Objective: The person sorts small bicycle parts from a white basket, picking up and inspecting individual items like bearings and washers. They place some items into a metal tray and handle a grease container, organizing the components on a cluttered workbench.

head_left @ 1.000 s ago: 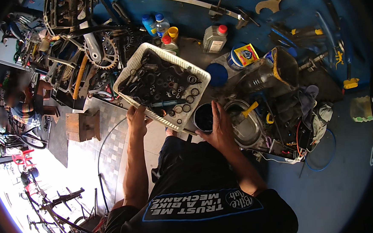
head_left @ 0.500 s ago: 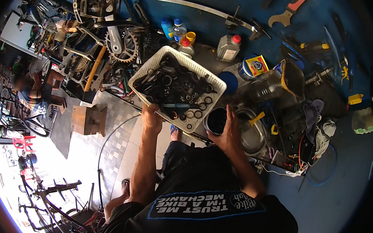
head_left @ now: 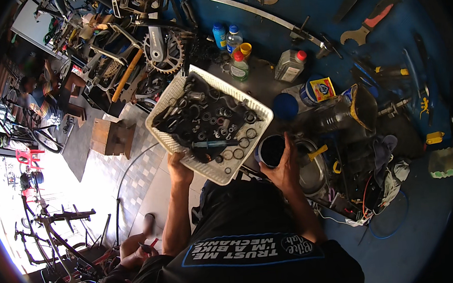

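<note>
Left hand (head_left: 179, 167) grips the near edge of a cream perforated plastic basket (head_left: 214, 174), towards its left corner, and the right hand (head_left: 284, 166) clasps a round tub (head_left: 259, 155) by its right side. Basket and tub are just beside each other in front of the person, the basket to the left (whether its far side rests on the workbench, I cannot tell). Metal rings (head_left: 228, 155) lie near its right corner, among small dark parts and a slim blue tool (head_left: 213, 144). Dark contents show inside the tub. To the right of the right hand sits a metal basin (head_left: 312, 180), with a yellow-handled brush (head_left: 318, 152) across it. Beyond the tub are a flat blue lid (head_left: 285, 106) and a grey bottle with a red cap (head_left: 290, 67); a bicycle crankset (head_left: 155, 39) stands past the basket's far left side.
</note>
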Available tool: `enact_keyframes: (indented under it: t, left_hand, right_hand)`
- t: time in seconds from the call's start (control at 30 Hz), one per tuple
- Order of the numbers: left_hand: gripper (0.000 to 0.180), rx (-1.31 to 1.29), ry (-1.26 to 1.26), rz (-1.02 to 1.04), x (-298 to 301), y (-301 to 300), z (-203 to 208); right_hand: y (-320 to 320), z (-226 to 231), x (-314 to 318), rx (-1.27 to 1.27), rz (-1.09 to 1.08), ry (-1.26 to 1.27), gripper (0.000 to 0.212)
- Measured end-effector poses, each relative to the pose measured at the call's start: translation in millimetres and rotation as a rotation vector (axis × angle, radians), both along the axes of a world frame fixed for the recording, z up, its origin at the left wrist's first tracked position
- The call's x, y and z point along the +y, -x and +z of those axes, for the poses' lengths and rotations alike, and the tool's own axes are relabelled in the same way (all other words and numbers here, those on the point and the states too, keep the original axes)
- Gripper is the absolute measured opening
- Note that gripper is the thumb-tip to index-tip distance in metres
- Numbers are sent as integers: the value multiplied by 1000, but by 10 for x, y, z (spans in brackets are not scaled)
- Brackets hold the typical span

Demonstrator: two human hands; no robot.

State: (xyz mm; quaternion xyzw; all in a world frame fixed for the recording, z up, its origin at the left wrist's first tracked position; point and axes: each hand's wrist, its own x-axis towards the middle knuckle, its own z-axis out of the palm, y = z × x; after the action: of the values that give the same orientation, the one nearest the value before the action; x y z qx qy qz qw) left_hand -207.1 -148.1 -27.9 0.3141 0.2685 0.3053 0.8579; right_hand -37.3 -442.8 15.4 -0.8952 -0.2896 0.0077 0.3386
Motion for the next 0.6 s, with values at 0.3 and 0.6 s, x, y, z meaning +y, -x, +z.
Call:
enact_keyframes:
  t: [0.3,0.6]
  left_hand:
    - [51,66,36,273,-209,1144,277]
    - [65,43,-82,433,-372,2316,368]
  right_hand:
    - [-262,162,-64,18,197,-4,128]
    - [-527,314,11,99,350,241,134]
